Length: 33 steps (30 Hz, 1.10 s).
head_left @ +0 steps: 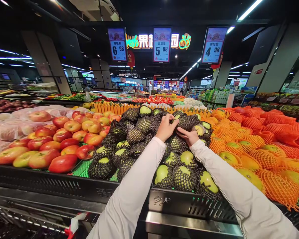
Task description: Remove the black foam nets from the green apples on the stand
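Both of my arms reach over a pile of green apples in black foam nets. Near the back of the pile, my left hand is closed, its fingertips pinching the left end of one netted green apple. My right hand supports that same apple from below, with its thumb and fingers against the net. Dark netting covers most of this apple. Other netted apples lie close around both hands, and my forearms hide part of the pile.
Bare red-yellow apples lie to the left, beside bagged fruit. Oranges in orange nets and fruit in red nets fill the right. A black crate edge runs in front; a low orange fence stands behind. Price screens hang overhead.
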### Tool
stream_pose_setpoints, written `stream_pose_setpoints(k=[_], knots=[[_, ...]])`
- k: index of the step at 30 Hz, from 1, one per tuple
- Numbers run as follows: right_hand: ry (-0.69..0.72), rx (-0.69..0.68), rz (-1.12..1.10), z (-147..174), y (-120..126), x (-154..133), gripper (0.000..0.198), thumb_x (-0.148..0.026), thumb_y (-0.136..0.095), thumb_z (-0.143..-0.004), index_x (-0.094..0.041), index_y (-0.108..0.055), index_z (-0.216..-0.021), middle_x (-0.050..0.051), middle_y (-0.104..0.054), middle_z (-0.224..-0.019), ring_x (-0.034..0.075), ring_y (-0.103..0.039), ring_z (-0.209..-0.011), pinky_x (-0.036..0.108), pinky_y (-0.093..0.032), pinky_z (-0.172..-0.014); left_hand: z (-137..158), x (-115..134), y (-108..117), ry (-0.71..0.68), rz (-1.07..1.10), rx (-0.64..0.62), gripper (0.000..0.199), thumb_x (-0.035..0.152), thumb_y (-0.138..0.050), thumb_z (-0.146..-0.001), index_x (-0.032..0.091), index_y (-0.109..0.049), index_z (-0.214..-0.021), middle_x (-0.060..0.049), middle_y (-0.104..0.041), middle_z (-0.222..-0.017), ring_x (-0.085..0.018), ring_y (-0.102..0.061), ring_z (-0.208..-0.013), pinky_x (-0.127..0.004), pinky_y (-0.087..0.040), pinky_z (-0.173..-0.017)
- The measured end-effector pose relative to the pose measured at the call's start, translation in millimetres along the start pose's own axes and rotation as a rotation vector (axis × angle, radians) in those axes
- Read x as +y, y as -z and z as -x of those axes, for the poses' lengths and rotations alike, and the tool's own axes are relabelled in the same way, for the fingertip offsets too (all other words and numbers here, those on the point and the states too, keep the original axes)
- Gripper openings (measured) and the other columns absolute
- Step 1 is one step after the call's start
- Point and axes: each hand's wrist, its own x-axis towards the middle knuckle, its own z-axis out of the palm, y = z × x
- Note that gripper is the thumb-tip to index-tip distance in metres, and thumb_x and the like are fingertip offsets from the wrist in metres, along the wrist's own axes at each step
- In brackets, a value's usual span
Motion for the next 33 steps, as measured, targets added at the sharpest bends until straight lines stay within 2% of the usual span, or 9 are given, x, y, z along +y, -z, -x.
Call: stream_pose_setpoints(k=[5, 10, 12, 14, 17, 19, 25, 27, 33], knots=[[0.24, -0.012, 0.184, -1, 1, 4, 0.072, -0.024, -0.089, -0.05, -0.02, -0.064, -0.117, 0.005, -0.075, -0.101, 0.028, -0.068, -0.101, 0.053, -0.046, -0.106, -3, 0, -2, -0.154, 0.06, -0.043, 0.023, 0.029, -0.076, -0.074, 0.018, -0.056, -0.079, -0.001, -0.049, -0.091, -0.012, -0.049, -0.077, -0.026, -0.042, -0.078], [0.326, 0.037, 0.132, -2, 1, 4, 0.089, -0.025, -0.091, -0.047, -0.024, -0.054, -0.128, 0.005, -0.069, -0.117, 0.027, -0.062, -0.114, 0.052, -0.046, -0.106, -7, 4, 0, 0.006, 0.518, -0.079, 0.025, 0.035, -0.069, -0.081, 0.018, -0.052, -0.073, 0.003, -0.05, -0.071, -0.01, -0.048, -0.065, -0.022, -0.039, -0.063], [0.263, 0.013, 0.044, 1, -2, 1, 0.09, -0.03, -0.091, -0.047, -0.027, -0.052, -0.128, 0.004, -0.067, -0.121, 0.027, -0.061, -0.117, 0.051, -0.05, -0.103, -8, 5, 2, 0.088, 0.658, -0.04, 0.028, 0.037, -0.07, -0.08, 0.018, -0.052, -0.074, 0.004, -0.052, -0.07, -0.008, -0.048, -0.062, -0.02, -0.037, -0.058], [0.137, -0.035, -0.094, 6, -6, -4, 0.079, -0.046, -0.087, -0.054, -0.029, -0.054, -0.124, 0.005, -0.065, -0.125, 0.028, -0.059, -0.119, 0.051, -0.053, -0.097, -8, 5, 4, 0.141, 0.715, 0.009, 0.029, 0.037, -0.072, -0.078, 0.017, -0.052, -0.075, 0.004, -0.053, -0.069, -0.007, -0.048, -0.059, -0.019, -0.035, -0.054], [-0.051, -0.109, -0.325, 12, -10, -14, 0.072, -0.077, -0.063, -0.065, -0.026, -0.06, -0.116, 0.007, -0.063, -0.13, 0.031, -0.057, -0.122, 0.054, -0.054, -0.093, -9, 4, 5, 0.186, 0.742, 0.063, 0.03, 0.036, -0.075, -0.076, 0.017, -0.051, -0.075, 0.005, -0.054, -0.066, -0.006, -0.046, -0.054, -0.018, -0.03, -0.049], [-0.121, -0.117, -0.402, 14, -12, -20, 0.073, -0.082, -0.056, -0.067, -0.024, -0.063, -0.111, 0.008, -0.065, -0.126, 0.033, -0.058, -0.12, 0.056, -0.053, -0.093, -10, 4, 5, 0.211, 0.768, 0.072, 0.03, 0.032, -0.076, -0.074, 0.018, -0.05, -0.075, 0.006, -0.053, -0.064, -0.006, -0.044, -0.051, -0.018, -0.029, -0.048], [-0.16, -0.01, -0.323, 11, -11, -15, 0.03, -0.034, -0.081, -0.06, -0.026, -0.064, -0.083, -0.001, -0.075, -0.09, 0.029, -0.065, -0.105, 0.055, -0.055, -0.092, -9, 6, 4, 0.231, 0.79, 0.119, 0.023, 0.017, -0.072, -0.072, 0.018, -0.054, -0.085, 0.004, -0.059, -0.068, -0.01, -0.055, -0.061, -0.021, -0.04, -0.061], [-0.117, -0.032, -0.287, 12, -12, -11, 0.033, -0.027, -0.082, -0.056, -0.027, -0.062, -0.082, -0.003, -0.074, -0.086, 0.027, -0.066, -0.101, 0.056, -0.055, -0.091, -10, 6, 4, 0.23, 0.79, 0.146, 0.02, 0.016, -0.069, -0.074, 0.018, -0.053, -0.087, 0.004, -0.06, -0.07, -0.01, -0.056, -0.063, -0.023, -0.041, -0.064], [-0.031, -0.119, -0.127, 21, -19, -10, 0.072, -0.02, -0.086, -0.052, -0.038, -0.052, -0.113, -0.006, -0.07, -0.106, 0.023, -0.066, -0.103, 0.055, -0.051, -0.098, -12, 2, 4, 0.197, 0.799, 0.235, 0.013, 0.014, -0.061, -0.079, 0.018, -0.054, -0.088, 0.002, -0.061, -0.071, -0.011, -0.056, -0.066, -0.024, -0.042, -0.068]])
